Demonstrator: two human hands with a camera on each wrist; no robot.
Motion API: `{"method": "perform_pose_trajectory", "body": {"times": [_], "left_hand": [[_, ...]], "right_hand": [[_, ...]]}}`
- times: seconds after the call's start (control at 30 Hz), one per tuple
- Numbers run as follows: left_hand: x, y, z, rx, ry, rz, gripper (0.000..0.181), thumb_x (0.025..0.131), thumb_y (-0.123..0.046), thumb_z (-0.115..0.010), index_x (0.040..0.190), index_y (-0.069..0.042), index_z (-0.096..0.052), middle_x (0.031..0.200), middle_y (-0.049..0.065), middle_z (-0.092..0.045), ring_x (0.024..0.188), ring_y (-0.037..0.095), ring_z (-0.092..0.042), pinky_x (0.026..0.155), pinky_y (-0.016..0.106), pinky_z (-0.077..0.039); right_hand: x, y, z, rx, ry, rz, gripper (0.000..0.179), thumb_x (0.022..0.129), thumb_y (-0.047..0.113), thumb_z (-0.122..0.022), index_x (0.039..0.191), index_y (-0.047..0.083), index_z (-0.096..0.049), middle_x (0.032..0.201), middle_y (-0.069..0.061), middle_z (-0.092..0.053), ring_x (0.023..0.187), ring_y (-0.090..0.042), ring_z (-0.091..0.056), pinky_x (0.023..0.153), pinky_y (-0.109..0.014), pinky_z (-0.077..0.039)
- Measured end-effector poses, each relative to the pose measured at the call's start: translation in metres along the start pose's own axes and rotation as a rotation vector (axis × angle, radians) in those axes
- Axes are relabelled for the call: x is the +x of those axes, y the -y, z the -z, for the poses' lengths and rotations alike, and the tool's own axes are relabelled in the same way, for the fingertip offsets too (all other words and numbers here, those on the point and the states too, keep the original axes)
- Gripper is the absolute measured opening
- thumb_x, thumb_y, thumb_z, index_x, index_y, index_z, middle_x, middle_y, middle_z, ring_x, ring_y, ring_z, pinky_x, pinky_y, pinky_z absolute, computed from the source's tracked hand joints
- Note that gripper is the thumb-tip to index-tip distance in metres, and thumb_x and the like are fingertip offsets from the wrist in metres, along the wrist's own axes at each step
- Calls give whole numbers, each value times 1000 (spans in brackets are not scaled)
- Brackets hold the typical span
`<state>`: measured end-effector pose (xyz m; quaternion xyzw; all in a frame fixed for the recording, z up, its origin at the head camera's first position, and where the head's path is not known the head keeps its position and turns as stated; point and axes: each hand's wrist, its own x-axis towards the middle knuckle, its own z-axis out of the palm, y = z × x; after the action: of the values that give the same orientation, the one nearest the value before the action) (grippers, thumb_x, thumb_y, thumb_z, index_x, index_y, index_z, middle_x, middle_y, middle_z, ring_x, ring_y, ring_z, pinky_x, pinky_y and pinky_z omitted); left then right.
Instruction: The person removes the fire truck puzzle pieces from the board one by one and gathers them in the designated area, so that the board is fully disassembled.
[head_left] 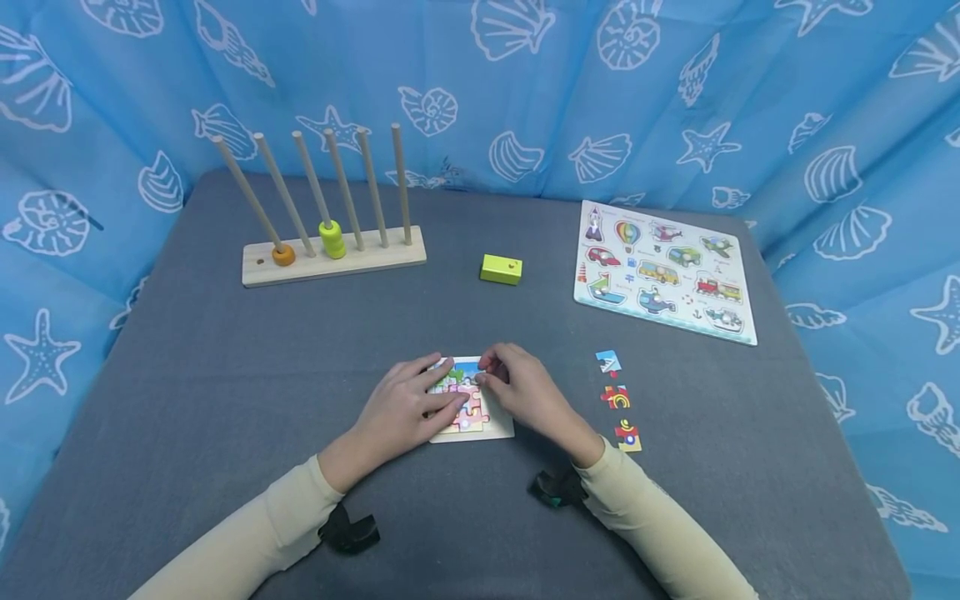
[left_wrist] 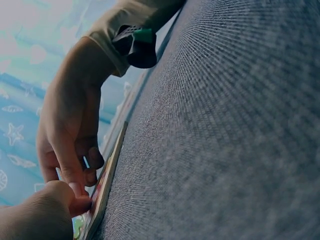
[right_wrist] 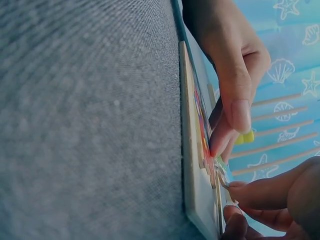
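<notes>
A small jigsaw puzzle in a pale wooden tray [head_left: 501, 427] lies on the table in front of me, mostly filled with colourful pieces. Across its left side rests my left hand [head_left: 405, 402], fingers spread and touching the pieces. At the tray's upper right, my right hand [head_left: 531, 396] pinches a puzzle piece [right_wrist: 221, 177] between thumb and finger. That piece is tilted against the puzzle in the right wrist view, and its picture is mostly hidden by the fingers.
Three loose pieces, a blue one [head_left: 607, 361], a red one [head_left: 617, 397] and a red-yellow one [head_left: 628, 437], lie right of the tray. Farther back stand a peg rack [head_left: 375, 261] with beads, a yellow-green block [head_left: 501, 269] and a vehicle picture board [head_left: 622, 310].
</notes>
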<state>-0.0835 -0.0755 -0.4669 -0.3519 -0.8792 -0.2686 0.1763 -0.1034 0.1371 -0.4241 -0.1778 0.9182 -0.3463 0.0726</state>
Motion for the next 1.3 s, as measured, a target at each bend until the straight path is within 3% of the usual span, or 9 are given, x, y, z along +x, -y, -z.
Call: {"method": "perform_pose_trajectory", "body": {"times": [0.4, 0.67, 1.03, 1.3], "left_hand": [[-1, 2, 0, 11, -5, -8, 20, 85, -34, -71, 99, -21, -77, 118, 11, -67, 116, 30, -60, 86, 47, -50], [-1, 1, -1, 9, -7, -1, 21, 84, -34, -72, 99, -19, -77, 119, 12, -67, 116, 29, -60, 86, 47, -50], [-1, 0, -6, -29, -37, -2, 21, 83, -31, -73, 98, -18, -78, 119, 12, -67, 116, 31, -60, 88, 48, -48], [-1, 2, -5, -40, -23, 23, 20, 85, -32, -71, 99, -19, -77, 121, 10, -66, 117, 28, -58, 91, 47, -47]], "right_hand": [[0, 0, 4, 75, 29, -17, 10, 91, 13, -65, 99, 8, -62, 84, -1, -62, 71, -9, -54, 62, -24, -45], [-1, -8, 33, 69, 0, -15, 17, 92, 9, -64, 109, 7, -62, 85, -3, -61, 69, -13, -53, 59, -27, -42], [-27, -59, 101, -84, 35, -101, 24, 94, 12, -62, 117, 7, -64, 92, -4, -65, 79, -16, -58, 63, -29, -44], [-37, -97, 112, -96, 78, -10, 21, 92, 11, -63, 112, 6, -66, 85, 0, -63, 72, -10, -54, 61, -25, -44]]}}
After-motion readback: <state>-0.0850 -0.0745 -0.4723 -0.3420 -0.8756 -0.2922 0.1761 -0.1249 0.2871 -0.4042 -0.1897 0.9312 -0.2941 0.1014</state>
